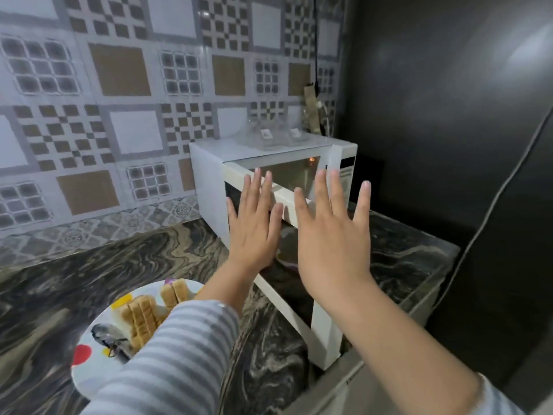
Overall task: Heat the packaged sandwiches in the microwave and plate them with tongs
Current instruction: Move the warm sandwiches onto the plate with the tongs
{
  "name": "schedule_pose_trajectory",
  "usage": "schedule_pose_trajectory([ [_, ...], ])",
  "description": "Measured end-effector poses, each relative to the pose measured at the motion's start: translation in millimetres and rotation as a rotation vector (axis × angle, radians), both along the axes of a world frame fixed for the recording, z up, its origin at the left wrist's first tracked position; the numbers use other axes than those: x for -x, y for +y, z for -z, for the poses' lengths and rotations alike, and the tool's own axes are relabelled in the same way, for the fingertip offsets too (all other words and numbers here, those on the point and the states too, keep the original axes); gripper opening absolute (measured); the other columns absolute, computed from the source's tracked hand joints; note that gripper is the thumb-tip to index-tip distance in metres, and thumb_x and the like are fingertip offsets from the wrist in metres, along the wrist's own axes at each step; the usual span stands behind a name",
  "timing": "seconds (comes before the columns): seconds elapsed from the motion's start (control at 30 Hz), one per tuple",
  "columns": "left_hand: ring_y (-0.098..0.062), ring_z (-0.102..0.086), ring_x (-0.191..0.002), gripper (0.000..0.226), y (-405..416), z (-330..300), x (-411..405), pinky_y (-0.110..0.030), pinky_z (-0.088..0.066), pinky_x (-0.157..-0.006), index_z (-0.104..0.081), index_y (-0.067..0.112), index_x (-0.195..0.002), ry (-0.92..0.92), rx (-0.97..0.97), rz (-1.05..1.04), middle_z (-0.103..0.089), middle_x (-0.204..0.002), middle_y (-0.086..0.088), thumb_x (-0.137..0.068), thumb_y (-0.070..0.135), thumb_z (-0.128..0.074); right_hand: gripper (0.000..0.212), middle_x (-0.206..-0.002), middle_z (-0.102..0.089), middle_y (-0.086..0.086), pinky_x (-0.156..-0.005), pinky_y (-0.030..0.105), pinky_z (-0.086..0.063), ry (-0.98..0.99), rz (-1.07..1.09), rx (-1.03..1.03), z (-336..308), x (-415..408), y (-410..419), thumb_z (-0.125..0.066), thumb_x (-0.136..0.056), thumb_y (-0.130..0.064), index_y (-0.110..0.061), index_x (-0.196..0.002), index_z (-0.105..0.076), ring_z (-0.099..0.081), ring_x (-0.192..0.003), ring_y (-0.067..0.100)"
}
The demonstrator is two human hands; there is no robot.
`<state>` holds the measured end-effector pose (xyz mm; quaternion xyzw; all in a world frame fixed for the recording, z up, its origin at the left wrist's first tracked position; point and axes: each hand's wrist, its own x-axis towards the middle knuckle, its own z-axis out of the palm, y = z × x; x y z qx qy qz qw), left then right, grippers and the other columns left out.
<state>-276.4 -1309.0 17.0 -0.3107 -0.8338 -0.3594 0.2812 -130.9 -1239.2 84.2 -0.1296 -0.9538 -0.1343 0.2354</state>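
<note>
Your striped sleeve (167, 351) covers the near right part of the plate (89, 372), so you see only some of the sandwiches (140, 317): a cut block near the plate's middle with its long axis running from the near edge of the counter (59, 289) toward the tiled wall, and a second piece (175, 290) at the plate's far rim, partly behind your wrist. A dark object (109, 339) lying on the plate beside them is too blurred to name. The plate sits near the counter's front edge, left of the microwave (209, 181), which stands at the back right corner of the counter with its door (299, 295) swung out toward you. Your left hand (254, 229) and right hand (332, 235) are both raised flat, fingers spread and straight, holding nothing, and they hide much of the microwave's cavity. Clear containers (269, 133) on top of the microwave are hard to make out.
</note>
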Motion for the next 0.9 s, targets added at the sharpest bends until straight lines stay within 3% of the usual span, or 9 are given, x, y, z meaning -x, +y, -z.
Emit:
schedule_pose_trajectory([
  [0.1, -0.004, 0.007, -0.147, 0.061, 16, 3, 3, -0.058, 0.0, -0.117, -0.011, 0.03, -0.152, 0.006, -0.021, 0.001, -0.003, -0.161, 0.013, -0.095, 0.051, -0.008, 0.065, -0.16, 0.008, 0.016, -0.115, 0.059, 0.007, -0.036, 0.02, 0.051, 0, 7, 20, -0.034, -0.1, -0.032, -0.019, -0.154, 0.001, 0.013, -0.147, 0.034],
  [0.2, -0.004, 0.009, -0.146, 0.059, 32, 4, 7, -0.058, 0.002, -0.116, -0.013, 0.033, -0.152, 0.007, 0.003, -0.026, -0.002, -0.161, 0.014, -0.096, 0.053, -0.008, 0.062, -0.161, -0.003, 0.011, -0.117, 0.057, -0.001, -0.032, 0.0, 0.083, -1, 17, 50, -0.034, -0.1, -0.027, -0.025, -0.154, -0.004, 0.004, -0.148, 0.031],
  [0.43, -0.01, 0.014, -0.147, 0.058, 90, 10, 27, -0.061, 0.003, -0.115, -0.009, 0.034, -0.151, 0.028, 0.091, -0.192, 0.003, -0.161, 0.01, -0.097, 0.055, -0.011, 0.059, -0.162, -0.007, 0.001, -0.118, 0.052, -0.004, -0.021, -0.112, 0.171, 4, 62, 158, -0.036, -0.102, -0.023, -0.037, -0.151, -0.007, 0.0, -0.149, 0.023],
  [0.63, -0.015, 0.023, -0.145, 0.066, 180, 26, 34, -0.055, 0.008, -0.114, 0.008, 0.031, -0.152, -0.032, 0.022, -0.291, 0.021, -0.159, 0.006, -0.094, 0.058, -0.009, 0.051, -0.162, -0.01, -0.002, -0.119, 0.053, -0.001, -0.105, -0.293, 0.225, -1, 130, 240, -0.029, -0.104, -0.027, -0.037, -0.151, -0.012, 0.0, -0.149, 0.019],
  [0.77, -0.026, -0.013, -0.143, 0.067, 245, 45, 34, -0.042, -0.021, -0.113, 0.001, 0.029, -0.153, -0.031, -0.058, -0.172, -0.001, -0.161, -0.002, -0.096, 0.051, -0.027, 0.048, -0.161, -0.01, -0.004, -0.117, 0.056, 0.004, -0.183, -0.409, 0.305, -9, 175, 278, -0.015, -0.104, -0.036, -0.035, -0.152, -0.011, 0.003, -0.149, 0.018],
  [0.9, -0.017, -0.035, -0.122, 0.08, 289, 59, 49, -0.029, -0.033, -0.103, 0.015, 0.04, -0.148, -0.079, -0.152, -0.003, -0.025, -0.136, 0.007, -0.098, 0.031, -0.047, 0.05, -0.161, -0.011, -0.006, -0.116, 0.054, 0.013, -0.201, -0.518, 0.438, -14, 211, 301, -0.009, -0.103, -0.042, -0.036, -0.152, -0.009, 0.008, -0.148, 0.016],
])
